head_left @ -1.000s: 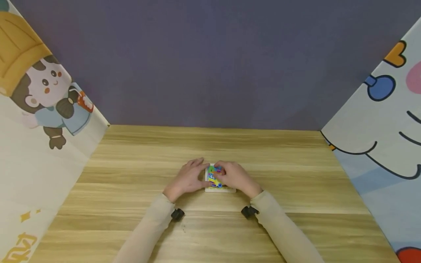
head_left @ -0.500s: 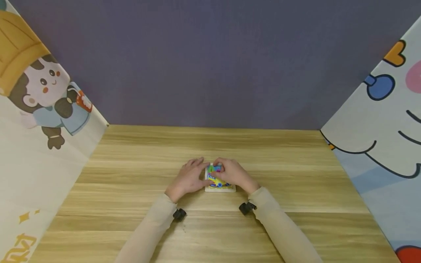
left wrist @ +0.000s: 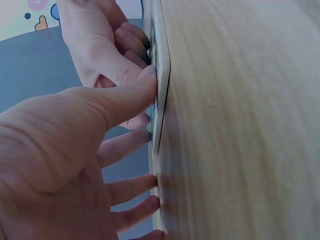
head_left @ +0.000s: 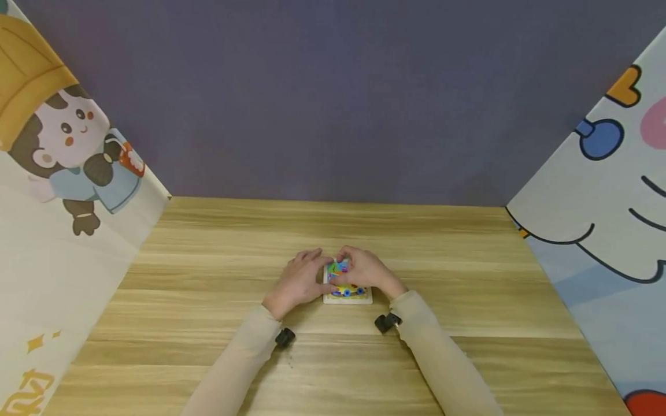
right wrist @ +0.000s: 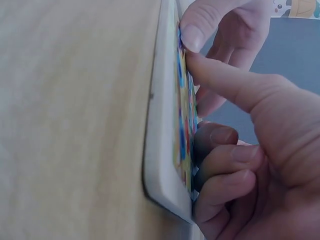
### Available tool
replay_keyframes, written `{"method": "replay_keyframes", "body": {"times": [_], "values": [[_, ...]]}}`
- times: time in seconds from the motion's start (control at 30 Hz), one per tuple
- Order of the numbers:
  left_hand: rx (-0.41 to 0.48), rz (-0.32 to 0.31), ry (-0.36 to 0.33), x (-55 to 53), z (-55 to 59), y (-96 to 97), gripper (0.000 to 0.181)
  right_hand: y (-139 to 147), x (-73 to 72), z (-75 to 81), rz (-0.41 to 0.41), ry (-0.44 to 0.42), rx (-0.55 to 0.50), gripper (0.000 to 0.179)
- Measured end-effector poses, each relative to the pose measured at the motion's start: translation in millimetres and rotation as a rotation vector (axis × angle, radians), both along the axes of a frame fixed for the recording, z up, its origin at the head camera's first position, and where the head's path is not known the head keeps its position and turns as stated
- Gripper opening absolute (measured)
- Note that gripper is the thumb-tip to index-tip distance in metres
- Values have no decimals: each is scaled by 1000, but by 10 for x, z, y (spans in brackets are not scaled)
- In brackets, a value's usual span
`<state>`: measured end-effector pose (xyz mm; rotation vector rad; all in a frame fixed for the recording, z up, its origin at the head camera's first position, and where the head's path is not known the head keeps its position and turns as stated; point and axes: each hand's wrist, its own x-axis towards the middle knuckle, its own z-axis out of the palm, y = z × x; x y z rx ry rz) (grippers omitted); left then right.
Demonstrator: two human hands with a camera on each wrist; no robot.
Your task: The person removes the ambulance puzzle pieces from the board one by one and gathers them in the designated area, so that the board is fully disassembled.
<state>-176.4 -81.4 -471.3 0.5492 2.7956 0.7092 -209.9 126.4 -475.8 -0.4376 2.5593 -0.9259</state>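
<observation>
A small white-rimmed puzzle board [head_left: 348, 301] lies flat on the wooden table, its picture showing a yellow vehicle with blue wheels. My left hand [head_left: 300, 280] is at the board's left side, thumb on the near left part of the picture; in the left wrist view its other fingers [left wrist: 132, 187] reach down, straight and spread. Over the board is my right hand [head_left: 368, 270], hiding much of the upper right. In the right wrist view its thumb [right wrist: 225, 77] extends onto the pieces, close to the left thumb, and its fingers are curled against the picture. I cannot tell whether it grips a piece.
The wooden table [head_left: 234, 231] reaches back to a dark grey panel [head_left: 333, 104]. Walls with cartoon prints stand at the left [head_left: 31, 242] and right [head_left: 598, 242]. A small black camera [head_left: 284, 337] sits at the left wrist, and another black camera [head_left: 385, 322] at the right.
My right hand has shifted slightly left and away from me across the board, uncovering more of the vehicle's right wheel. The left hand and the board stay almost in place.
</observation>
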Motion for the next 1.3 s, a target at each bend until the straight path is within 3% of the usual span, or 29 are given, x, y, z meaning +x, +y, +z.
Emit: {"method": "replay_keyframes", "body": {"times": [0.63,1.0,1.13,1.3], "values": [[50,31,-61,-43,-1,93,68,4,18,33,-23,-69,-31,47],[97,72,-105,-74,30,131,65,12,34,-34,-29,-28,-93,46],[106,54,-94,-78,8,109,69,40,28,-82,-43,8,-148,33],[101,-14,-63,-68,-32,42,75,58,32,-113,-88,17,-210,24]]}}
